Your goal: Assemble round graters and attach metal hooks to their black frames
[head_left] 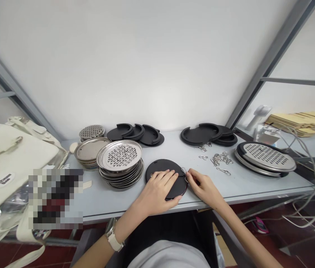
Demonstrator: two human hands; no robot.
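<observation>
Oval lbl (4,180) on bag (12,152): txt illegible.

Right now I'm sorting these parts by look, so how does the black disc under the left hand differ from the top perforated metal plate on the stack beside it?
The black disc is dark; the perforated metal plate is silvery.
The disc's visible face looks mostly plain; the plate's middle is covered in holes.
The left hand rests on the disc; no hand touches the plate.
Both are round.
</observation>
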